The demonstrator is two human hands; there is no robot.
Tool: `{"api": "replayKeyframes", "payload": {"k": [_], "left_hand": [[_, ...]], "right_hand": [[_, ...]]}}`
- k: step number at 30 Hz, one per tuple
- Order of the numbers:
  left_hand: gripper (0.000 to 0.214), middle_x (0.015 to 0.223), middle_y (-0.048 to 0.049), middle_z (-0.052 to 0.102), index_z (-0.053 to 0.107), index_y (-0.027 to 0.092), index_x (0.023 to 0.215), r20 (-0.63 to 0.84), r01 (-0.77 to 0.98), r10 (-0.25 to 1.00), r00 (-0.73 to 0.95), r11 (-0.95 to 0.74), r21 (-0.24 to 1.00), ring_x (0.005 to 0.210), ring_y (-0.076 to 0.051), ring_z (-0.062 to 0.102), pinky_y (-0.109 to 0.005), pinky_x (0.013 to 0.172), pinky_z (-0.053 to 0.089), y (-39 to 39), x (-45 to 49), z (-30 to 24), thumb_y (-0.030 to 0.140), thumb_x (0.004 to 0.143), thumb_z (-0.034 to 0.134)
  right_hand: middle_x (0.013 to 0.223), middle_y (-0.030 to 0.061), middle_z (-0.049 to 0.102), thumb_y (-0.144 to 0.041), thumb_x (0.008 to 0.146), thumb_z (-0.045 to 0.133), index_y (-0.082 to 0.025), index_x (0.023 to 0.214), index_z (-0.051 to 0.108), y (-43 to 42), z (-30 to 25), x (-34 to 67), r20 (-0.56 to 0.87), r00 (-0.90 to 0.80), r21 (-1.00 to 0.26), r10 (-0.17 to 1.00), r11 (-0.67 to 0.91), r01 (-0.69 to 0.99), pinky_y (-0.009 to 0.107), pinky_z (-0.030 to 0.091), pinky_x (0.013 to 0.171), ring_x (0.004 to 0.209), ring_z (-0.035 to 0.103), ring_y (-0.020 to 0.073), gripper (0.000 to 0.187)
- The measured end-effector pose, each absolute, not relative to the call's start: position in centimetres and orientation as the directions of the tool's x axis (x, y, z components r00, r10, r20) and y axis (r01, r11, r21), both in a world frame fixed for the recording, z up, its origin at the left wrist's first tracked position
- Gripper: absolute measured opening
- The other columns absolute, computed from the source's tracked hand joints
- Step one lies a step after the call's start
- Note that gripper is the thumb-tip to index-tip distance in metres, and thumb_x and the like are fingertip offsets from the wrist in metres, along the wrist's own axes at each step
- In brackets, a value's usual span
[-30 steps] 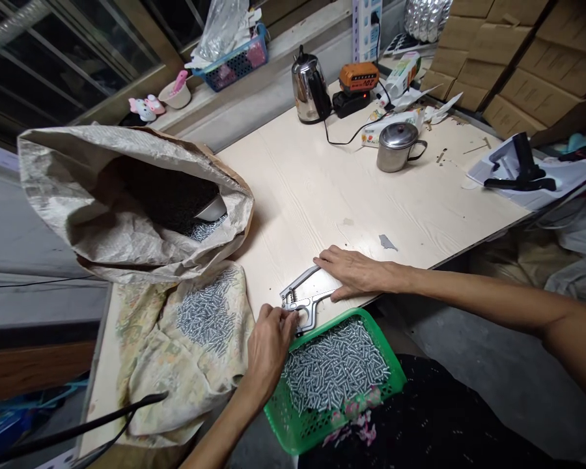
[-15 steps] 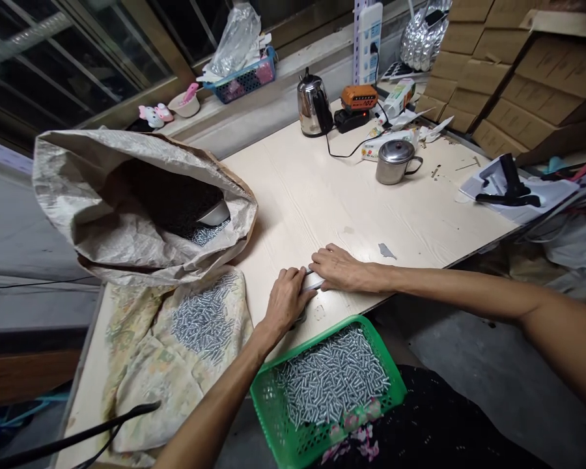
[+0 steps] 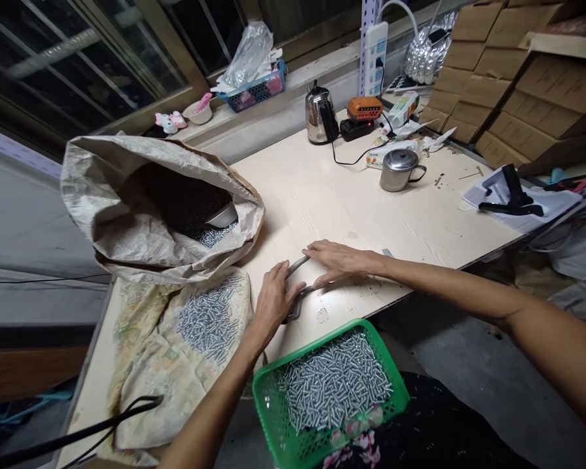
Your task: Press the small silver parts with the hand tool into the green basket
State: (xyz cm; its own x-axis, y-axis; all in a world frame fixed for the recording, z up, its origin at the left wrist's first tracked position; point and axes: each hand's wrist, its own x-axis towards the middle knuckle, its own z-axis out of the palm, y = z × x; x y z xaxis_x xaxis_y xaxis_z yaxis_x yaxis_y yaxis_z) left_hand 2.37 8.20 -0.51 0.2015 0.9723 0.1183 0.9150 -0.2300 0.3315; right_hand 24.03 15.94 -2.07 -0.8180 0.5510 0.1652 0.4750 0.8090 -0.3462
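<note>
My left hand (image 3: 272,296) curls round one end of a thin grey-edged frame-like piece (image 3: 299,266), thumb and fingers on its opposite sides. At the other end, my right hand (image 3: 339,260) rests its thumb and fingers on the two edges. Both hands cover much of the piece, so its exact kind is unclear. A grey part (image 3: 294,311) shows below my left thumb. Close to me, a green plastic basket (image 3: 268,417) holds many small silver screws (image 3: 334,381). More screws (image 3: 209,319) lie on a patterned cloth (image 3: 156,407) to the left.
A large open sack (image 3: 127,251) with screws and a metal scoop (image 3: 223,216) stands at left. Farther back are a kettle (image 3: 319,117), an orange battery (image 3: 364,108) on its charger and a lidded metal cup (image 3: 399,170). Cardboard boxes (image 3: 542,91) are stacked at right.
My hands have moved farther apart, exposing two grey edges between them where a pale strip showed before. The view has shifted slightly.
</note>
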Motion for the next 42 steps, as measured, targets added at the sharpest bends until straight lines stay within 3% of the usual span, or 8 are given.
{"api": "replayKeyframes", "payload": {"k": [3, 7, 14, 21, 23, 27, 33, 42], "left_hand": [[0.034, 0.106, -0.0112, 0.067, 0.065, 0.015, 0.109, 0.095, 0.933, 0.994, 0.046, -0.076, 0.352, 0.098, -0.023, 0.061, -0.034, 0.086, 0.045, 6.5, 0.6, 1.4, 0.039, 0.091, 0.05], [0.033, 0.077, -0.0061, 0.067, 0.068, 0.017, 0.073, -0.169, 0.961, 0.979, -0.113, 0.151, 0.233, 0.071, -0.019, 0.061, -0.027, 0.062, 0.039, 4.4, 0.3, 2.5, 0.042, 0.087, 0.053], [0.033, 0.055, -0.0009, 0.059, 0.063, 0.018, 0.057, -0.408, 0.928, 0.896, -0.172, 0.287, 0.238, 0.059, -0.017, 0.057, -0.025, 0.053, 0.029, 5.5, 1.0, 0.7, 0.043, 0.078, 0.061], [0.024, 0.087, -0.0115, 0.066, 0.069, 0.015, 0.077, -0.192, 0.989, 0.981, 0.005, -0.034, -0.144, 0.079, -0.023, 0.062, -0.026, 0.056, 0.036, 2.9, 2.0, 3.4, 0.013, 0.086, 0.047], [0.026, 0.085, -0.0104, 0.065, 0.069, 0.018, 0.078, -0.198, 0.988, 0.977, 0.085, -0.109, -0.114, 0.076, -0.021, 0.062, -0.027, 0.056, 0.038, 0.7, 2.7, 4.6, 0.017, 0.09, 0.045], [0.019, 0.082, -0.0033, 0.066, 0.07, 0.024, 0.088, -0.275, 0.962, 0.923, 0.27, -0.244, 0.126, 0.072, -0.017, 0.061, -0.025, 0.059, 0.039, -1.6, 2.1, 5.9, 0.026, 0.091, 0.051], [0.031, 0.092, -0.0092, 0.064, 0.069, 0.018, 0.087, -0.027, 0.976, 0.995, -0.099, 0.092, -0.195, 0.087, -0.022, 0.06, -0.029, 0.063, 0.038, 4.1, -5.0, 3.5, 0.021, 0.095, 0.039], [0.025, 0.097, -0.0125, 0.06, 0.064, 0.018, 0.086, -0.133, 0.971, 0.987, 0.091, -0.118, -0.208, 0.097, -0.026, 0.054, -0.03, 0.062, 0.04, 7.4, -8.1, 0.4, 0.013, 0.091, 0.04]], "right_hand": [[0.118, 0.0133, 0.054, -0.047, 0.085, 0.065, -0.016, 0.124, 0.052, 15.4, -1.9, 25.3, 0.218, -0.773, -0.413, 0.596, 0.774, 0.48, 0.038, 0.042, 0.084, 0.103, 0.048, 0.0251, 0.052], [0.101, 0.0084, 0.059, -0.038, 0.089, 0.062, -0.016, 0.105, 0.061, 13.1, -2.8, 24.9, 0.184, -0.806, -0.435, 0.562, 0.782, 0.446, 0.034, 0.039, 0.08, 0.093, 0.049, 0.0212, 0.027], [0.091, 0.0049, 0.059, -0.021, 0.095, 0.049, -0.018, 0.089, 0.058, 11.5, -4.7, 22.4, 0.155, -0.78, -0.314, 0.606, 0.779, 0.543, 0.032, 0.033, 0.074, 0.088, 0.047, 0.0198, 0.011], [0.089, 0.0035, 0.059, -0.02, 0.094, 0.05, -0.018, 0.085, 0.056, 12.0, -5.5, 22.8, 0.223, -0.759, -0.312, 0.612, 0.782, 0.539, 0.031, 0.03, 0.071, 0.084, 0.047, 0.0185, 0.012], [0.09, 0.0037, 0.059, -0.02, 0.095, 0.049, -0.017, 0.086, 0.057, 12.0, -5.5, 23.1, 0.255, -0.752, -0.333, 0.608, 0.785, 0.522, 0.03, 0.03, 0.072, 0.084, 0.048, 0.0182, 0.011], [0.088, 0.004, 0.059, -0.02, 0.095, 0.048, -0.017, 0.086, 0.056, 11.9, -5.6, 23.2, 0.276, -0.746, -0.371, 0.607, 0.783, 0.499, 0.031, 0.03, 0.073, 0.083, 0.048, 0.0178, 0.013], [0.088, 0.0044, 0.058, -0.022, 0.095, 0.048, -0.017, 0.085, 0.057, 11.9, -5.8, 23.1, 0.295, -0.74, -0.403, 0.605, 0.781, 0.477, 0.031, 0.03, 0.072, 0.081, 0.048, 0.0177, 0.014], [0.088, 0.0044, 0.059, -0.021, 0.095, 0.048, -0.017, 0.086, 0.056, 11.9, -5.5, 22.9, 0.292, -0.746, -0.387, 0.599, 0.787, 0.481, 0.031, 0.029, 0.071, 0.082, 0.049, 0.0178, 0.013]]}}
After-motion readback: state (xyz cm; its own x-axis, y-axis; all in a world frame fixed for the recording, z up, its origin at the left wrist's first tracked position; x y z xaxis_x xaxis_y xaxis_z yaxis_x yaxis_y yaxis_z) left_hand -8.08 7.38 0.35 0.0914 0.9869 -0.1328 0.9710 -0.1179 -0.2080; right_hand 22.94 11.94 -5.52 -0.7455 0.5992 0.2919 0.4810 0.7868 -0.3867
